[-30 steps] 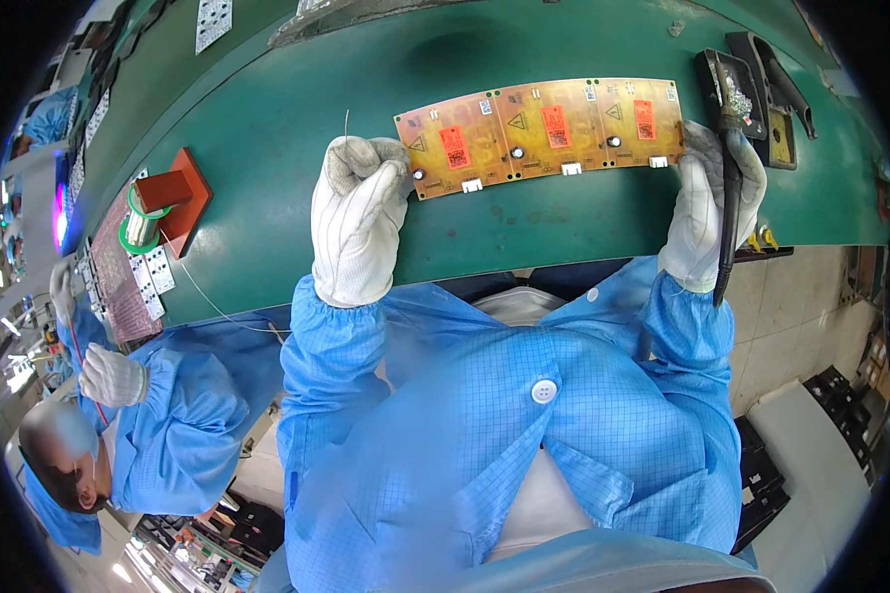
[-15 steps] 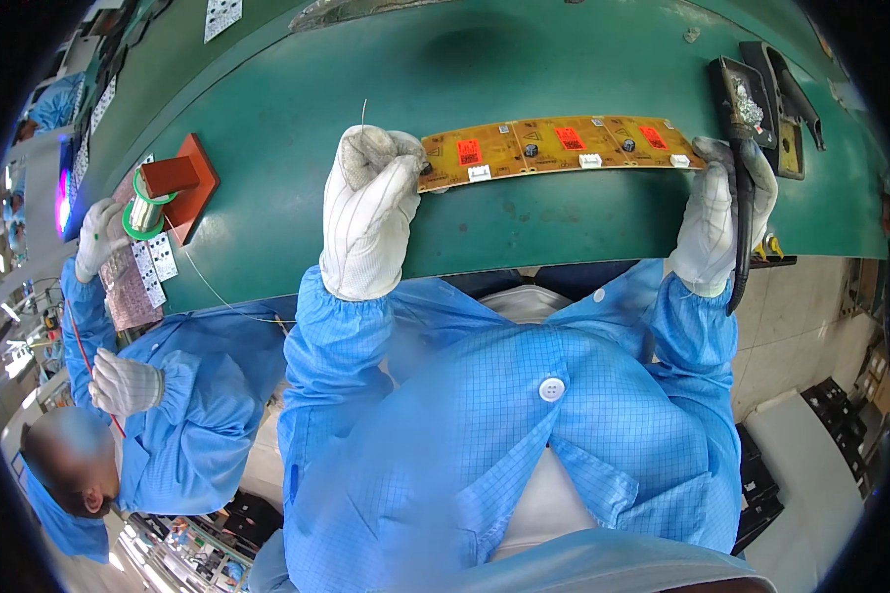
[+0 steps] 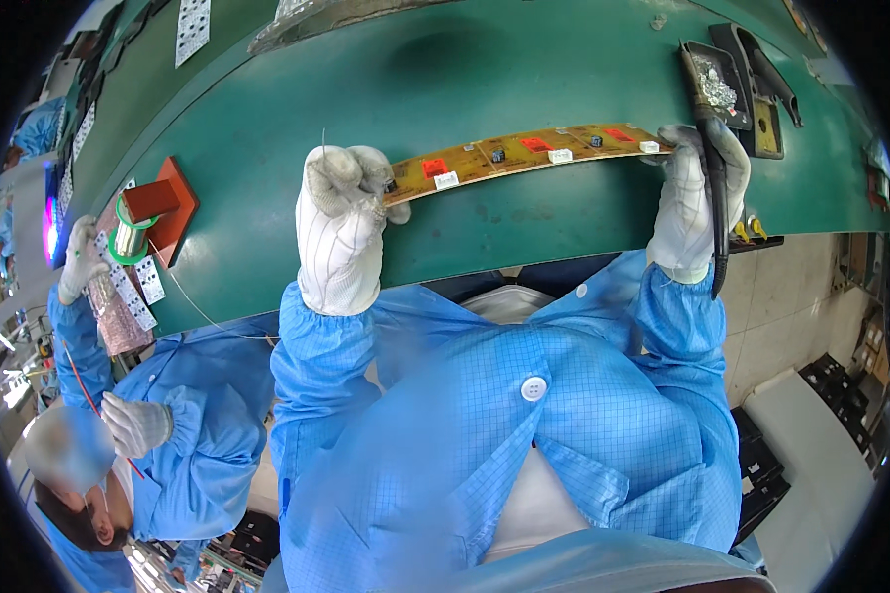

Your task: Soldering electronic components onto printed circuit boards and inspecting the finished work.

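A long yellow-brown circuit board (image 3: 512, 158) with red labels, white connectors and small black round parts spans between my two gloved hands above the green bench. My left hand (image 3: 343, 222) is closed on the board's left end, and a thin solder wire (image 3: 323, 141) sticks up from it. At the other end, my right hand (image 3: 684, 198) pinches the board's corner. That same hand also holds a black soldering iron (image 3: 717, 183), its cable hanging down past the wrist. The iron's upper end overlaps a dark tray (image 3: 730, 114) of silvery scraps; its tip is hard to make out.
A black iron holder (image 3: 766, 128) stands beside the tray. To the left are a solder spool (image 3: 129, 237) on a red-brown stand (image 3: 180, 212) and white perforated cards (image 3: 148, 280). A co-worker's gloved hand (image 3: 81, 259) rests near them. Yellow-tipped parts (image 3: 755, 228) sit at the bench's front edge.
The board has tilted, so its face appears narrower and its front edge shows more. Both my hands, along with the bench items, appear shifted left. The grip on the board is kept.
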